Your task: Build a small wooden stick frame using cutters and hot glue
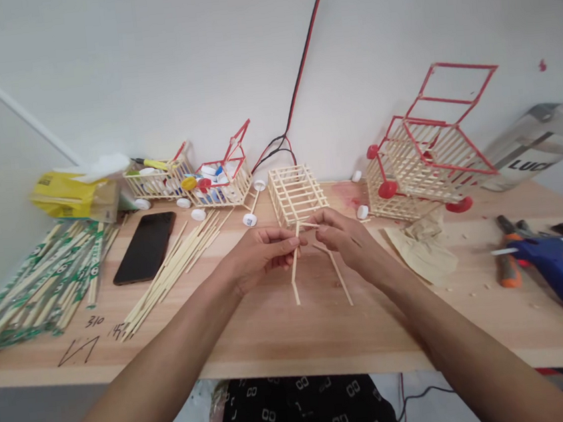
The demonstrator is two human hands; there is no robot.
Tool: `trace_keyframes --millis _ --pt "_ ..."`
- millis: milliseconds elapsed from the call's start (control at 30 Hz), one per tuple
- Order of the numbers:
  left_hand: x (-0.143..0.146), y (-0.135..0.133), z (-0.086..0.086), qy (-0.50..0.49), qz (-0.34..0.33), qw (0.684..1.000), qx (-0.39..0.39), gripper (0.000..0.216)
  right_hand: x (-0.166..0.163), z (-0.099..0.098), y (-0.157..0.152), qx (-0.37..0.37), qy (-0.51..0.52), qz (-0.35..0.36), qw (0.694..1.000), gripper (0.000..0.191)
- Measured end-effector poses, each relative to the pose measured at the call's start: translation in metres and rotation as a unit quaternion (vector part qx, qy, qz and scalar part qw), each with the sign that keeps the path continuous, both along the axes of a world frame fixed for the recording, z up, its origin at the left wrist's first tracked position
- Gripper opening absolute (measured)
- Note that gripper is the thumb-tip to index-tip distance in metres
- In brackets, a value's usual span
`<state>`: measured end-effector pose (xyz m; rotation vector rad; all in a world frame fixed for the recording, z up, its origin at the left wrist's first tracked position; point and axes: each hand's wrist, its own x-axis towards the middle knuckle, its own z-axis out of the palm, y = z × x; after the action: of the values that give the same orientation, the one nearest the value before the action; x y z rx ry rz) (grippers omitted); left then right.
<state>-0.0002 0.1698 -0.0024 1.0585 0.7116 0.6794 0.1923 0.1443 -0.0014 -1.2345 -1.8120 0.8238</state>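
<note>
Fingers of my left hand (268,251) pinch a frame of thin wooden sticks (296,266), its jointed legs pointing down towards me. From the other side, my right hand (339,233) grips a short stick at the top of that same frame, near the corner where the sticks meet. One more stick (341,278) slants down below my right hand; whether it joins the frame is hidden by the fingers. Just behind my hands stands a small stick-built basket (297,192) with slatted sides.
Small stick carts (223,183) holding bottle caps stand at the back left, near a phone (144,247), loose sticks (172,273) and wrapped chopsticks (42,283). At right are a large red-trimmed cart (426,155), crumpled brown paper (424,256) and a blue glue gun (551,266).
</note>
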Motion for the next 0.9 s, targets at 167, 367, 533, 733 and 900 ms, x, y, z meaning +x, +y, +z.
trace_keyframes --millis 167,367,533,733,900 --pt "-0.0001 0.0007 -0.0015 0.001 -0.003 1.0 0.002 0.025 0.0007 -0.0016 0.0022 -0.015 0.019 -0.01 1.0 0.022" --pt "0.0004 0.0016 -0.0036 -0.005 -0.007 1.0 -0.001 0.025 -0.0021 -0.0048 0.0044 0.004 0.025 -0.028 0.999 0.022" --pt "0.0003 0.001 -0.0035 0.0 0.001 1.0 -0.006 0.026 -0.003 -0.0009 0.0002 0.016 0.015 -0.023 0.999 0.023" --pt "0.001 0.0 -0.0014 0.0 0.004 1.0 -0.001 0.027 -0.0013 0.0001 0.0002 0.018 -0.018 -0.024 0.999 0.011" --pt "0.0002 0.0001 -0.0004 0.003 0.016 1.0 -0.003 0.028 0.0002 0.0014 0.0019 0.044 -0.043 -0.048 0.997 0.013"
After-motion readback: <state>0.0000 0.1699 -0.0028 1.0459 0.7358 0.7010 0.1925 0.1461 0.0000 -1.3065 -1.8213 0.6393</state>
